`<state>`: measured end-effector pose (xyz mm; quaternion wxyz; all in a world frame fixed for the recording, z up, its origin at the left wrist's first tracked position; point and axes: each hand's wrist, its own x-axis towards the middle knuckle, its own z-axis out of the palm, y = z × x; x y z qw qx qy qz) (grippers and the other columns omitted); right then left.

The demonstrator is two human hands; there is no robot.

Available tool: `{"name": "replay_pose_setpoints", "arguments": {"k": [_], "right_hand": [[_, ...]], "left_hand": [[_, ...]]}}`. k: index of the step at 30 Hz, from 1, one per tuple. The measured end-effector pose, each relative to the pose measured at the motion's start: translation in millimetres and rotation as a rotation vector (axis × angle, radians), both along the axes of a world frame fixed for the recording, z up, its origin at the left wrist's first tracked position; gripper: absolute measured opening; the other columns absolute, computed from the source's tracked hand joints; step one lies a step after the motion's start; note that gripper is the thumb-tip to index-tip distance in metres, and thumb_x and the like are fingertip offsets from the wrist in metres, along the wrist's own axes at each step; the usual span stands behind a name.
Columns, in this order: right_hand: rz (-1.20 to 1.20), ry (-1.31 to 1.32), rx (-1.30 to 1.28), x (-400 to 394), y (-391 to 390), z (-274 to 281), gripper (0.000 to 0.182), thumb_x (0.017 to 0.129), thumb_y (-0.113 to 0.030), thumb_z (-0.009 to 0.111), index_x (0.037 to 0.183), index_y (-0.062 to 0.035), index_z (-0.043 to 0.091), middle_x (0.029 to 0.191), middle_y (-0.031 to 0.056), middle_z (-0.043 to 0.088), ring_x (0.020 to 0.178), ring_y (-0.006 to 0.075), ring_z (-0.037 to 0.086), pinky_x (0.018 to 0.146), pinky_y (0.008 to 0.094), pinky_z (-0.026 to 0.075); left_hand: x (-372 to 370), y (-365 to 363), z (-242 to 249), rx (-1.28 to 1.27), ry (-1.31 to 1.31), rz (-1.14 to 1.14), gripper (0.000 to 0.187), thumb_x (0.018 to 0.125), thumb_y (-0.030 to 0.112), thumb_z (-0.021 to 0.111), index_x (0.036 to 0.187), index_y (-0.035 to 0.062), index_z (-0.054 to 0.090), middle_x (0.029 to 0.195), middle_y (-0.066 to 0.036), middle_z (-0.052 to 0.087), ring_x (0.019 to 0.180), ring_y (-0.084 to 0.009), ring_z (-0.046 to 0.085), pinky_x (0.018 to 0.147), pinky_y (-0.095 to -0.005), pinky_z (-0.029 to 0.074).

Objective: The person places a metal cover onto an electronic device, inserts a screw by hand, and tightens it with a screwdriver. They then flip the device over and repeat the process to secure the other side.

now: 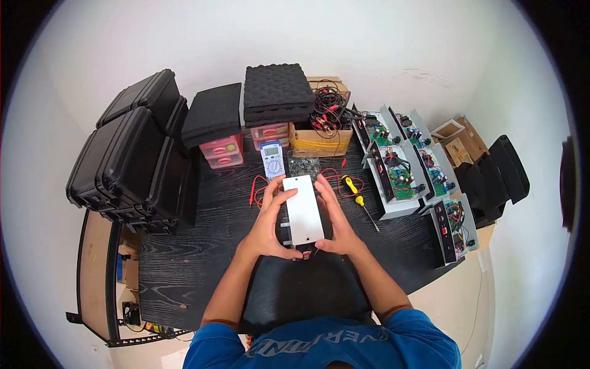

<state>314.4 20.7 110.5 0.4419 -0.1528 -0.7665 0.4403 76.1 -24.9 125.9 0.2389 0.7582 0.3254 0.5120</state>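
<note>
Between my two hands, near the front edge of the table, is a white metal case (303,209) with small terminals showing along its left side and near end. My left hand (269,225) grips its left side, thumb by the near end and fingers along the upper left. On the opposite side, my right hand (337,222) curls around the case's right edge. A blue and white multimeter (272,160) lies just beyond the case, beside a circuit board (304,166). Red test leads (252,189) and two yellow-handled screwdrivers (360,201) are nearby.
Stacked black hard cases (135,147) stand at the left. Black foam (278,92) sits on pink drawer units (221,152). A cardboard box (319,142) holds cables with red clips. Several open chassis with green boards (402,178) fill the right side. Dark table (184,264) underneath.
</note>
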Motion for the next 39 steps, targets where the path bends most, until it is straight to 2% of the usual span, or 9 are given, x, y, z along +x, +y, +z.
{"name": "replay_pose_setpoints", "arguments": {"k": [4,6,13,16,19,22,30,36,39], "right_hand": [[0.146,0.001,-0.069,-6.6,12.1,2.6,0.144,0.071,-0.059,0.089,0.172,-0.0015,0.004,0.178,0.0244,0.005,0.165,0.0371,0.009,0.132,0.0501,0.011],[0.225,0.031,-0.176,-10.3,10.5,10.0,0.15,0.068,-0.056,0.092,0.171,-0.0014,-0.001,0.178,0.0231,0.004,0.165,0.0352,0.01,0.132,0.0501,0.012],[0.234,0.087,-0.232,-11.3,17.4,-0.7,0.152,0.064,-0.048,0.096,0.171,-0.001,0.0,0.177,0.0204,0.007,0.164,0.0328,0.015,0.132,0.0485,0.017],[0.241,0.133,-0.257,-15.2,14.4,0.3,0.151,0.064,-0.047,0.097,0.171,-0.0005,0.001,0.176,0.0194,0.009,0.163,0.0321,0.017,0.132,0.0481,0.017],[0.238,0.159,-0.244,-16.4,13.6,-1.6,0.15,0.065,-0.045,0.097,0.171,0.0001,0.002,0.175,0.0187,0.009,0.163,0.0318,0.018,0.131,0.0475,0.017],[0.235,0.166,-0.241,-17.0,13.6,-3.2,0.149,0.065,-0.044,0.097,0.171,0.0005,0.001,0.175,0.0185,0.009,0.163,0.0319,0.019,0.131,0.0467,0.018],[0.232,0.158,-0.232,-17.8,9.9,2.0,0.148,0.067,-0.043,0.096,0.171,0.0005,0.0,0.176,0.0197,0.007,0.163,0.0325,0.018,0.131,0.046,0.018],[0.243,-0.05,-0.162,-4.4,19.1,16.2,0.143,0.07,-0.05,0.093,0.173,-0.0052,0.003,0.177,0.02,0.012,0.163,0.0368,0.017,0.131,0.0488,0.017],[0.292,0.159,-0.471,-1.6,50.6,20.4,0.14,0.073,-0.052,0.091,0.173,-0.01,0.003,0.178,0.0185,0.016,0.163,0.0376,0.017,0.13,0.0496,0.02]], "left_hand": [[-5.5,-2.1,-1.1,-0.067,0.021,0.007,0.127,0.044,0.038,0.105,0.155,0.0165,0.049,0.17,-0.024,0.02,0.156,-0.0465,0.029,0.126,-0.0578,0.028],[-5.5,-1.9,-0.6,-0.039,0.049,0.031,0.129,0.042,0.042,0.107,0.155,0.0196,0.049,0.171,-0.023,0.02,0.157,-0.0462,0.029,0.124,-0.0571,0.032],[-5.8,-2.1,0.8,-0.051,0.093,0.039,0.139,0.037,0.045,0.109,0.157,0.0204,0.044,0.172,-0.021,0.021,0.158,-0.046,0.027,0.124,-0.058,0.034],[-2.1,-7.9,3.6,-0.211,-0.052,0.021,0.149,0.038,0.039,0.11,0.163,0.0121,0.033,0.171,-0.021,0.016,0.159,-0.0429,0.024,0.127,-0.0571,0.031],[-0.3,-4.3,-7.0,-0.28,-0.171,-0.002,0.16,0.037,0.04,0.11,0.168,0.0089,0.023,0.171,-0.019,0.014,0.159,-0.0389,0.025,0.128,-0.0563,0.03],[-1.8,-3.6,-6.3,-0.288,-0.16,-0.003,0.165,0.036,0.04,0.11,0.17,0.0085,0.019,0.171,-0.018,0.016,0.159,-0.0371,0.025,0.128,-0.0552,0.03],[-3.4,-1.9,-8.1,-0.228,-0.131,-0.012,0.165,0.036,0.047,0.109,0.17,0.0078,0.021,0.169,-0.019,0.021,0.159,-0.0386,0.025,0.128,-0.0541,0.029],[-1.8,-3.4,-3.2,-0.244,-0.156,0.012,0.161,0.04,0.058,0.106,0.169,0.0073,0.024,0.167,-0.02,0.024,0.155,-0.0392,0.031,0.126,-0.0542,0.031],[-2.3,0.1,-9.4,-0.23,-0.17,0.024,0.161,0.04,0.061,0.106,0.168,0.0068,0.026,0.166,-0.02,0.026,0.154,-0.0391,0.033,0.125,-0.0537,0.032]]}}
